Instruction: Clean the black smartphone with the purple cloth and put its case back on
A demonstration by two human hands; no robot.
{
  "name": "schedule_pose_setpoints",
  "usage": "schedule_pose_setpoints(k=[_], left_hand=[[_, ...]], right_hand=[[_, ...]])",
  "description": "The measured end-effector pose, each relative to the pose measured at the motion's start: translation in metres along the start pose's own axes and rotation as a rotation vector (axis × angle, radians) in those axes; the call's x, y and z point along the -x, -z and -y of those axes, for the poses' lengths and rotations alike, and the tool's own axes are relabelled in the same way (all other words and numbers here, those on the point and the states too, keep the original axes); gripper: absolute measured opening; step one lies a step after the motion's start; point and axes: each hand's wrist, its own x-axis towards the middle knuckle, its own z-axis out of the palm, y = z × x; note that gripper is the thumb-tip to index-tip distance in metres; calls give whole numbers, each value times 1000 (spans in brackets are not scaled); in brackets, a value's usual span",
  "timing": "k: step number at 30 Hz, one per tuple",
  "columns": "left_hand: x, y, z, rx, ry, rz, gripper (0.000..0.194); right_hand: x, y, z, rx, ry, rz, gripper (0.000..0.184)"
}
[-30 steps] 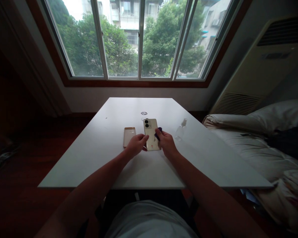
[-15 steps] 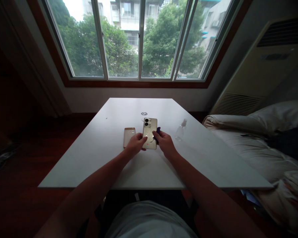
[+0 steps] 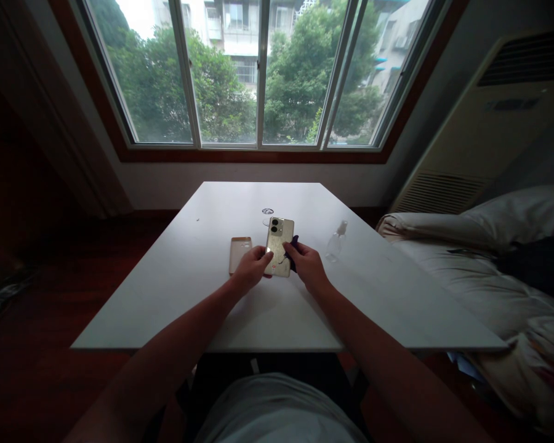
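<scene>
A gold smartphone is held up over the white table, its back and camera lenses facing me. My left hand grips its lower left edge, thumb on the back. At the right edge my right hand pinches a dark purple cloth, its thumb and the cloth touching the phone's back. Most of the cloth is hidden by the fingers. Just left of the phone lies a beige phone case on the tabletop.
A clear spray bottle stands on the table to the right of my right hand. Beyond the phone lies a small dark round outline. Bedding sits along the right side, and a window faces me.
The phone has tilted slightly clockwise, its top shifting a little up and to the right. Both hands keep their hold with barely any movement.
</scene>
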Motion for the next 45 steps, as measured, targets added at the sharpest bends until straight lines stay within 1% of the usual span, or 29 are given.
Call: schedule_pose_setpoints(k=[3,5,7,9,12,14,16,18,21,23,24,27,29,31,33,35,37,39,40,41,42,43,45], left_hand=[[1,0,-1,2,2,2,33],[0,0,-1,-1,4,8,33],[-1,0,1,-21,3,14,33],[-2,1,2,-42,1,19,32],[-3,1,4,-46,1,30,31],[-3,1,4,-49,-3,33,31],[-2,1,3,-62,-5,32,31],[-2,1,2,-76,-9,32,33],[-1,1,3,-79,-17,48,38],[0,0,5,-94,-33,65,39],[1,0,5,-114,-45,75,39],[3,-2,5,-212,-96,97,37],[6,-3,3,-285,-138,104,35],[8,-3,-1,-354,-193,100,34],[10,-3,-4,-412,-252,69,32],[10,-1,-5,-440,-286,31,31],[8,2,-4,-448,-286,10,29],[6,5,-2,-459,-274,24,25],[5,6,-1,-474,-276,38,24],[5,7,-1,-498,-288,53,23],[5,7,-2,-527,-307,64,23],[6,6,-2,-565,-334,72,23],[9,4,-5,-656,-409,79,26]], right_hand=[[1,0,1,92,39,-27,58],[1,2,2,191,100,-62,57],[1,4,4,281,171,-114,55],[-1,8,6,317,222,-179,54],[-4,13,10,271,265,-263,52],[-5,15,13,208,312,-279,48],[-6,15,15,109,374,-270,47],[-7,14,15,10,411,-250,52],[-9,14,14,-18,402,-229,50],[-10,16,13,57,412,-246,47],[-11,18,13,129,444,-265,45],[-11,24,14,456,622,-360,37],[-9,27,15,664,719,-395,33],[-7,25,16,778,760,-366,35],[-2,20,17,815,792,-273,36],[4,14,17,803,833,-146,37],[11,7,17,787,880,16,36],[17,3,16,785,923,162,37],[18,1,16,790,940,210,37],[19,1,15,799,954,229,38],[18,1,15,812,962,214,38],[17,2,16,830,967,171,38],[12,5,16,865,958,40,38]])
